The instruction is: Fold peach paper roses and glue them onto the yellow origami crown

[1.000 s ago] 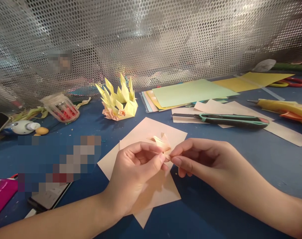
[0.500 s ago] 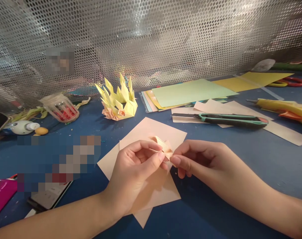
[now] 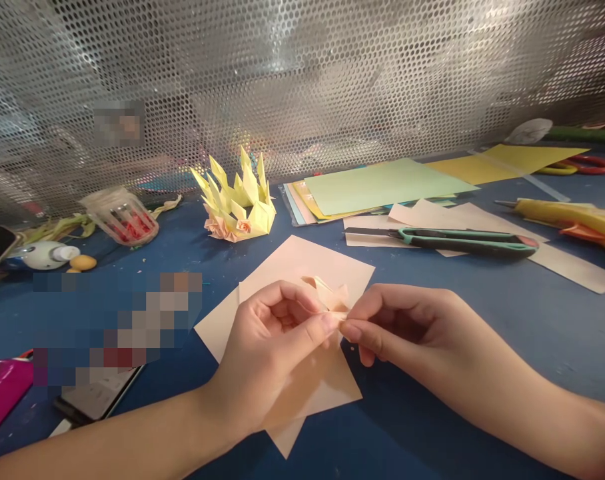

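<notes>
Between my two hands is a small folded piece of pale peach paper. My left hand pinches its left side between thumb and fingers. The thumb and index finger of my right hand close on its near right edge, so the tips of both hands almost meet. Part of the folded paper is hidden behind my fingers. Beneath my hands lie overlapping peach paper sheets on the blue table. A yellow folded-paper crown with peach paper roses at its base stands beyond them.
To the right, a utility knife with its blade out rests on peach paper strips, near a yellow glue gun. Coloured sheets lie behind. At left are a jar, a white bottle and a phone.
The folded paper has tilted and turned a little between my fingers. My left thumb and right fingertips have come closer together at its near edge.
</notes>
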The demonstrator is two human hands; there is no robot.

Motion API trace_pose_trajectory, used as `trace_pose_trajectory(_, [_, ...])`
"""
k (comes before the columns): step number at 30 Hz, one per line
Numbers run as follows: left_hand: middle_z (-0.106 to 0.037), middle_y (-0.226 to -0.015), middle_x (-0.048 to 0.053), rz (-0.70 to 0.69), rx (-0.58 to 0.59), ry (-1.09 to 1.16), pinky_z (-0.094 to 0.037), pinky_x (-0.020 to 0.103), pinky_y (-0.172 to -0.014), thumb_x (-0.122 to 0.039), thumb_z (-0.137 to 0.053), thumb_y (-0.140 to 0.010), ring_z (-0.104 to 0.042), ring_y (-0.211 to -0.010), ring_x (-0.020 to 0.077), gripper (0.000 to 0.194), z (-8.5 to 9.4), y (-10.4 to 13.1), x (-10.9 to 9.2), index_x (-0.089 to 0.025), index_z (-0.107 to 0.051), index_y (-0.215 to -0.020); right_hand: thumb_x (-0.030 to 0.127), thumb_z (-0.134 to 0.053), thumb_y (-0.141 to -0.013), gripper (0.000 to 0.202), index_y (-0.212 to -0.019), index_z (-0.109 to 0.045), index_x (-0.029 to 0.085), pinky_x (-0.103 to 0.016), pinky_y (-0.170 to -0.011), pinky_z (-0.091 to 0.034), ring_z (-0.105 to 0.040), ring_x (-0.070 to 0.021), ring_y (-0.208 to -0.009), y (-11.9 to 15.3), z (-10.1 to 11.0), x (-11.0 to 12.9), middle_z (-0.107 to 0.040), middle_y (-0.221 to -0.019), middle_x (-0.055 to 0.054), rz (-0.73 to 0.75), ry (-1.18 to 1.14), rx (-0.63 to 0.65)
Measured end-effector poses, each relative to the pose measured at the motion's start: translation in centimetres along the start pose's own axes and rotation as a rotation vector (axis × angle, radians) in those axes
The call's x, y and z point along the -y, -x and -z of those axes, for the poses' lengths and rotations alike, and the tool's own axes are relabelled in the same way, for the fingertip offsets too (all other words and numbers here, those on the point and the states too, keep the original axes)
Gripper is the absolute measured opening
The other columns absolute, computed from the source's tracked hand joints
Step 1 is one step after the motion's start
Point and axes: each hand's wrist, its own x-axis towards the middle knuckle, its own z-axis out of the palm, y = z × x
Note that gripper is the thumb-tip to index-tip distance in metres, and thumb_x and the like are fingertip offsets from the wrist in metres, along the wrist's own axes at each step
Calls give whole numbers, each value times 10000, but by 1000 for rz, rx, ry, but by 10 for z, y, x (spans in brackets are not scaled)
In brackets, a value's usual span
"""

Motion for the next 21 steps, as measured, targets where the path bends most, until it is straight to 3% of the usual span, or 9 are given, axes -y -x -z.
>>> trace_pose_trajectory(9, [-656,-663,-31,20,30,32,-508,176,-681,-106,-842,-769,-618,-676,93,178,0,1,-2,-194,-718,-677,448,-864,-812,300,-737,-730,190,-204,-578,-573,-659,-125,-582,-1,-1,3,-667,-603,11,-3,-57,58])
trace_pose_trajectory(15, [-703,-669,-41,19,27,38,-541,145,-718,-101,-831,-811,-653,-650,61,148,-2,0,-3,-190,-746,-730,460,-868,-798,302,-769,-728,193,-202,-574,-573,-655,-125,-603,-1,0,1,-685,-652,2,10,-75,38])
trace_pose_trajectory(21, [-700,-715,-52,6,-18,7,-541,128,-717,-129,-852,-826,-660,-681,51,176,0,-2,-1,-179,-696,-761,331,-788,-854,136,-859,-728,209,-193,-572,-545,-680,-128,-662,-1,0,-1,-721,-737,-1,5,4,59])
